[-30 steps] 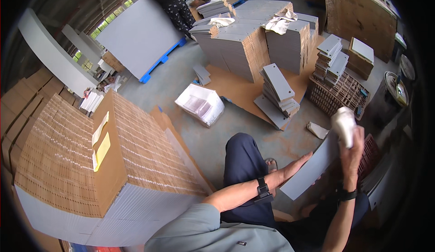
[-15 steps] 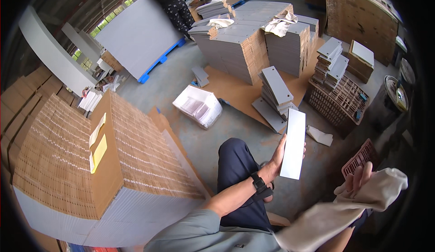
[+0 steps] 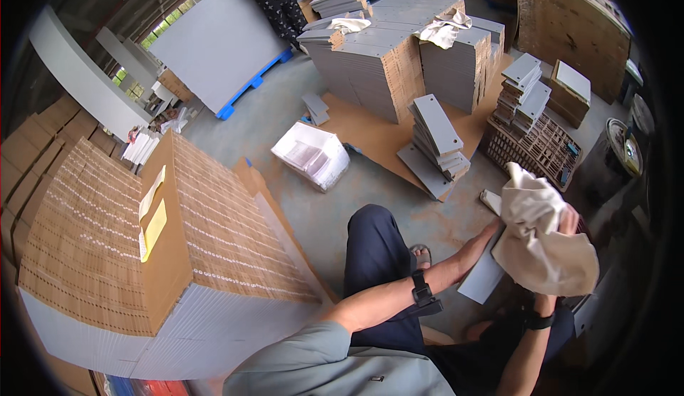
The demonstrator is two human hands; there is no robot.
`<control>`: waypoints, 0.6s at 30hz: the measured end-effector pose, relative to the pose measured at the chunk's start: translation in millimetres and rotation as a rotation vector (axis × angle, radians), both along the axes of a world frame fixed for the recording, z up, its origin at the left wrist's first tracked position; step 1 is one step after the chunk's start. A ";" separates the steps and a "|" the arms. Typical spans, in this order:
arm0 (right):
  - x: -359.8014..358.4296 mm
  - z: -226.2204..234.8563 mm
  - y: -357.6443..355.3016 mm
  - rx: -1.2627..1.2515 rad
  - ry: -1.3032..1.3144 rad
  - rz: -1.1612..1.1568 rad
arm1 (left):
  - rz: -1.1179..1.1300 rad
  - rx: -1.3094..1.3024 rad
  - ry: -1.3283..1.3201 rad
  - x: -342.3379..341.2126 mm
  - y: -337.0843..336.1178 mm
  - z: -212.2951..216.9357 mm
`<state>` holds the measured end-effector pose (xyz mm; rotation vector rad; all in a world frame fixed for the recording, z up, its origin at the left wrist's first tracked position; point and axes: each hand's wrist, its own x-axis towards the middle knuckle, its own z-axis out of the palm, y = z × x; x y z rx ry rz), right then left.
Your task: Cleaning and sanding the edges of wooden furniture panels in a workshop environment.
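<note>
A grey board [image 3: 483, 276] sits low on the right of the view, in front of the person's lap, tilted with its upper part hidden under a cream cloth [image 3: 543, 238]. The left hand [image 3: 490, 233] reaches across from the lower middle and grips the board at its upper left edge; its fingers are mostly covered by the cloth. The right hand [image 3: 568, 219] comes up from the lower edge, clenched on the bunched cloth and pressing it against the board; only the knuckles show above the folds. Each wrist wears a dark band.

Below the board are the person's dark trousers [image 3: 374, 253] and a sandalled foot [image 3: 420, 255] on the concrete floor [image 3: 313, 211].

Just beyond the hands stands a leaning stack of grey boards [image 3: 436, 134] on a brown sheet, and to its right a further stack [image 3: 526, 90] rests on a dark crate [image 3: 538, 150]. A white bundle [image 3: 312, 155] lies on the floor to the left. Nearer, filling the left side, is a big block of stacked sheets [image 3: 178, 246] with brown corrugated edges and yellow slips on its end. Far off, tall grey stacks [image 3: 399, 54] carry more cloths, and another person [image 3: 274, 1] stands by a large grey panel [image 3: 214, 47] on a blue pallet.
</note>
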<state>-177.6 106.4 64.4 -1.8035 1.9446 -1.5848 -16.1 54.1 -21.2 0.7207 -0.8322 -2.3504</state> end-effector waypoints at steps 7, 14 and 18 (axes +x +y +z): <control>62.9 0.2 21.3 0.108 0.341 0.355 | 0.050 -0.170 0.018 -20.9 33.6 -21.9; -24.4 -21.8 -6.9 0.007 0.206 -0.068 | -0.306 0.053 0.277 -5.5 47.8 -22.9; -112.7 -55.7 -8.9 0.124 -0.248 -0.315 | -0.278 0.092 0.296 12.1 67.4 -12.3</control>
